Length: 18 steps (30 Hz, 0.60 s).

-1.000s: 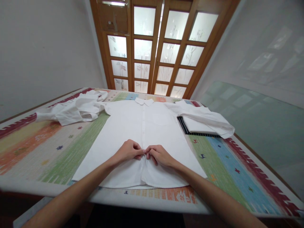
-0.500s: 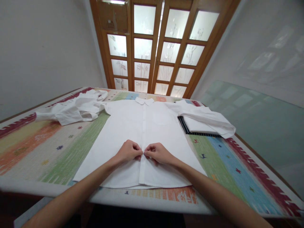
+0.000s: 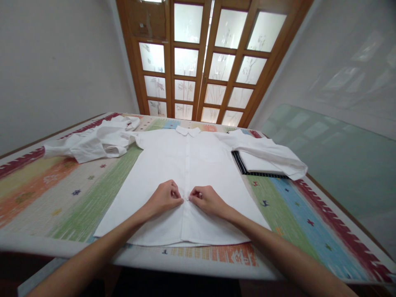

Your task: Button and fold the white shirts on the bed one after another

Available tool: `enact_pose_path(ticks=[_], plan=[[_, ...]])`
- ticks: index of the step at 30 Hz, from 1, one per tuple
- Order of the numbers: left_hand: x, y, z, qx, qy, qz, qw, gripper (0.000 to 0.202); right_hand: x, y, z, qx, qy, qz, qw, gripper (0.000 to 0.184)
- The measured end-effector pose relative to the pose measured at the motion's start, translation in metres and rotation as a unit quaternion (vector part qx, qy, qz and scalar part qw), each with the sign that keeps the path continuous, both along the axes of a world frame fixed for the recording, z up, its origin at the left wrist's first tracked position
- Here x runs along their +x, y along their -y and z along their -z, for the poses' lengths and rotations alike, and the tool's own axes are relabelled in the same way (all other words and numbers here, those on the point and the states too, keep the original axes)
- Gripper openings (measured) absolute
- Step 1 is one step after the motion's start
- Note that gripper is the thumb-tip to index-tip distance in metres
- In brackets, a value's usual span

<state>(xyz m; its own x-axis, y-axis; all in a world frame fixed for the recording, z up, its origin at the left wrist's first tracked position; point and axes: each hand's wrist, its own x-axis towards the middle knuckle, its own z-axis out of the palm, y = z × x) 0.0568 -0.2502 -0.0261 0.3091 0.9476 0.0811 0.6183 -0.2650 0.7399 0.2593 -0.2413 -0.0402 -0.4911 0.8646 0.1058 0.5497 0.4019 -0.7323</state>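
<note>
A white collared shirt (image 3: pixel 161 165) lies spread front side up on the table, its collar at the far end and its hem near me. Both hands are low on its button placket. My left hand (image 3: pixel 167 196) pinches the cloth at the placket's left edge, thumb and fingertips together. Just across from it, my right hand (image 3: pixel 206 200) is closed in a pinch on the placket, with a small white button or bit of cloth showing at its fingertips. A narrow gap separates the two hands. The exact grip of the fingertips is too small to make out.
A patterned, striped cloth (image 3: pixel 102 185) covers the table. Another crumpled white garment (image 3: pixel 95 142) lies at the left, by the shirt's sleeve. On the right, a sleeve (image 3: pixel 269 150) rests over a folded white item (image 3: pixel 258 164) with black striped fabric under it. Wooden glazed doors (image 3: pixel 202 53) stand behind.
My hands have drawn slightly apart at the placket, the left one shifting a little to the left. The shirt lies as before.
</note>
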Motion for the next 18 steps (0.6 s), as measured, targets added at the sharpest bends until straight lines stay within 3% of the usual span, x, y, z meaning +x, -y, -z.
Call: enact_pose_path(ticks=[3, 6, 12, 18], plan=[[-0.006, 0.003, 0.001, 0.042, -0.009, 0.03, 0.999, 0.009, -0.001, 0.005, 0.001, 0.091, 0.025, -0.009, 0.996, 0.009], [-0.01, 0.004, 0.004, 0.079, -0.028, 0.051, 0.995, 0.012, -0.002, 0.007, 0.001, 0.134, 0.076, -0.036, 0.987, 0.008], [-0.029, -0.019, 0.016, 0.199, -0.156, 0.03, 0.967, 0.032, -0.01, 0.006, 0.001, 0.236, 0.219, -0.043, 0.946, 0.016], [-0.067, -0.035, 0.037, 0.163, -0.297, 0.018, 0.941, 0.065, -0.019, 0.009, 0.0, 0.293, 0.311, -0.104, 0.898, 0.014]])
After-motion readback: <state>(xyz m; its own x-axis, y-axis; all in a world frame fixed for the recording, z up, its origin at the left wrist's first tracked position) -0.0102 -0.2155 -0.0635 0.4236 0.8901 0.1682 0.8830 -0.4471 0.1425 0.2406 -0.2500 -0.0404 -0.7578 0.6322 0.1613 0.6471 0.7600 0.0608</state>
